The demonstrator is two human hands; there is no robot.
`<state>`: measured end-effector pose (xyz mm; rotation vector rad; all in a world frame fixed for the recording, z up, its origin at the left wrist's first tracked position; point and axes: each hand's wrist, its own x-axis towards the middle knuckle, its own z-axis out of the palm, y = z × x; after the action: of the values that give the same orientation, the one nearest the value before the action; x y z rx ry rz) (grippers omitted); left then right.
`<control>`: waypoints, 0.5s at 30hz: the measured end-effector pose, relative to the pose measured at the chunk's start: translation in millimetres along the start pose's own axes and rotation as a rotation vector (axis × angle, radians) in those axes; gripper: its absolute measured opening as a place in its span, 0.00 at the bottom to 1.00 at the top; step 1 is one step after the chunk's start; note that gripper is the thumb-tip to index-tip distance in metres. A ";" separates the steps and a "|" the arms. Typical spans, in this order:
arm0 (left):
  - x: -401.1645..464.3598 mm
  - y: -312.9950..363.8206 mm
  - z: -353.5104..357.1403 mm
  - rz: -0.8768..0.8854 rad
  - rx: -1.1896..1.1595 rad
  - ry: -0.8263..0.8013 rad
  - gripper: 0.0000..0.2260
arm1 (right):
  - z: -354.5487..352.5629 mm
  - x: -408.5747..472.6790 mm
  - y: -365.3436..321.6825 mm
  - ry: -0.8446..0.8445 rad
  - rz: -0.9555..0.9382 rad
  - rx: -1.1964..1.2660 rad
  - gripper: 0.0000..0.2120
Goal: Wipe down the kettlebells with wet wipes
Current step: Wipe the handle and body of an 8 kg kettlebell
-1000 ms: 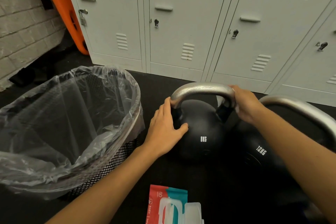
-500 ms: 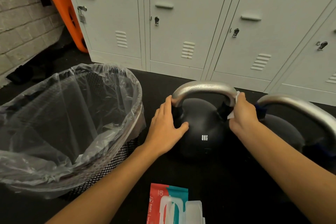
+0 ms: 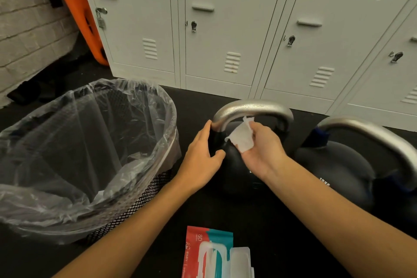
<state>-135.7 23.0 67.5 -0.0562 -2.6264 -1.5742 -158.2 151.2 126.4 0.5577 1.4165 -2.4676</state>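
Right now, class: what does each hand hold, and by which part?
Right hand pinches a crumpled wet wipe by its lower edge. Left hand grips nothing; it rests on the kettlebell body's side.

The left hand (image 3: 200,160) rests on a round black kettlebell (image 3: 234,165) with a silver handle. The right hand (image 3: 259,151) pinches a crumpled white wet wipe (image 3: 241,137) just over it.

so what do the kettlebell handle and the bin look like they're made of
Kettlebell handle: bare metal by the look, brushed grey with a dull sheen. Bin: black mesh, probably wire, going by the open lattice; its liner is thin clear plastic, crinkled and glossy.
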 end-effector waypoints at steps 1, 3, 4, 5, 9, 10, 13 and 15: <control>-1.1 -0.4 0.0 -0.007 -0.013 0.003 0.34 | 3.4 1.8 4.0 -0.025 -0.026 -0.066 0.15; -3.3 -2.2 0.2 -0.018 -0.039 0.008 0.34 | 8.6 5.0 13.0 -0.085 -0.107 -0.306 0.15; -4.0 -3.3 0.2 -0.019 -0.049 0.010 0.34 | 10.6 5.5 17.4 -0.102 -0.166 -0.473 0.15; -4.2 -4.8 -0.1 -0.020 -0.056 0.011 0.33 | 10.8 5.2 21.7 -0.096 -0.243 -0.659 0.15; -4.3 -9.2 -0.8 -0.023 -0.072 0.023 0.32 | -2.1 9.0 35.0 -0.143 -0.564 -1.269 0.15; -4.4 -9.7 -0.4 -0.020 -0.066 0.023 0.32 | -4.7 9.9 36.9 -0.164 -0.650 -1.391 0.16; -4.8 -10.0 0.7 0.000 -0.032 0.028 0.32 | -14.7 11.4 43.0 -0.124 -0.799 -1.746 0.27; -4.4 -9.9 0.7 0.006 -0.033 0.032 0.32 | -22.4 7.4 46.6 -0.095 -0.848 -1.949 0.34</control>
<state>-132.0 18.9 58.1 -0.0410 -2.5741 -1.6034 -142.1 147.1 76.8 -0.6748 3.1910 -0.2344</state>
